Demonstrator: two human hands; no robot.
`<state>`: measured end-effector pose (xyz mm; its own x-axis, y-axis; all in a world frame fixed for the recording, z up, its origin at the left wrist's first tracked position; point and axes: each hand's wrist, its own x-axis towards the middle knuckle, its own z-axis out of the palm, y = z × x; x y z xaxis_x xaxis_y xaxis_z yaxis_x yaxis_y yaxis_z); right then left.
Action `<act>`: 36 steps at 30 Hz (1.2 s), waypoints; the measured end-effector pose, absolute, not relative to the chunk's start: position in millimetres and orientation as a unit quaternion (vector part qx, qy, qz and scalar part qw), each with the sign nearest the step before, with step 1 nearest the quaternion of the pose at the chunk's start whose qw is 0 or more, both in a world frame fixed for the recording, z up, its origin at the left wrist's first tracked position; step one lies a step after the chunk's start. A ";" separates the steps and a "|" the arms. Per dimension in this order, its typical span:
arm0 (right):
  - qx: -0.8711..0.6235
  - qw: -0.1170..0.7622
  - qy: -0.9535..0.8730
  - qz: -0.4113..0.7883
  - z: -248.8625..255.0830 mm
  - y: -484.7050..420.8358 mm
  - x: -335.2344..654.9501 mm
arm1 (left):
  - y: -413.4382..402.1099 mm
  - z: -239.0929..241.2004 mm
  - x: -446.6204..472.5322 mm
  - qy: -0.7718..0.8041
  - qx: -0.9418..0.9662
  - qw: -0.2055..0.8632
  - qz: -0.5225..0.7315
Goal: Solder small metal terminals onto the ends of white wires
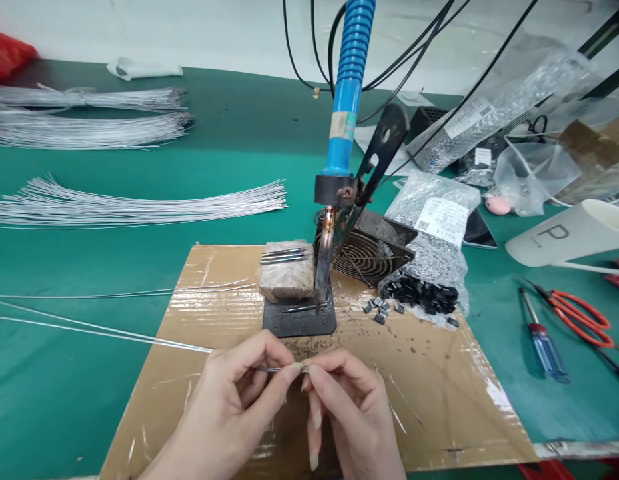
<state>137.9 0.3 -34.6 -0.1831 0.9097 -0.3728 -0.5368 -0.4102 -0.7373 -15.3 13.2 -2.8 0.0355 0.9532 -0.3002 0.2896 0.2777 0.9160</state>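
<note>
Low over the cardboard, my left hand is closed in a pinch on thin white wires that trail off to the left. My right hand meets it fingertip to fingertip, thumb and forefinger pinched at the wire end; the small part between them is mostly hidden. Just beyond my hands, a blue-handled soldering iron points downward in a black metal stand. Beside its tip, a worn, pale block carries several thin dark metal pieces.
Bundles of white wire lie on the green mat to the left. A small fan stands behind the iron. Right of it, a plastic bag spills small black parts. Further right are a screwdriver, red-handled scissors and a white cup.
</note>
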 end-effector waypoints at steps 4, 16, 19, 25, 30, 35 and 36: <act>-0.406 0.498 -0.225 0.733 -33.8 0.8 137.2 | 13.2 -4.2 -14.1 0.613 0.515 0.495 0.337; -0.405 0.518 -0.163 0.735 -33.5 -1.1 126.2 | 10.0 -11.4 -14.1 0.604 0.519 0.477 0.371; -0.407 0.530 -0.151 0.729 -34.6 -2.6 122.2 | 9.5 -10.3 -12.9 0.607 0.511 0.478 0.375; -0.393 0.544 -0.130 0.730 -37.9 -5.2 117.2 | 8.8 -8.5 -11.0 0.614 0.499 0.477 0.383; -0.390 0.552 -0.128 0.726 -38.3 -4.9 116.0 | 8.7 -7.9 -10.0 0.613 0.498 0.468 0.396; -0.385 0.533 -0.113 0.745 -31.3 -0.1 121.2 | 10.0 -5.4 -9.0 0.622 0.488 0.472 0.390; -0.387 0.532 -0.112 0.745 -30.1 0.5 122.3 | 10.4 -4.8 -9.0 0.625 0.488 0.469 0.389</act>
<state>122.3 0.5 -30.1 -0.1347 0.8792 -0.4571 -0.7050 -0.4091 -0.5793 -9.0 10.4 -4.8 -0.0839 0.9749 -0.2061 0.2456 0.2207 0.9439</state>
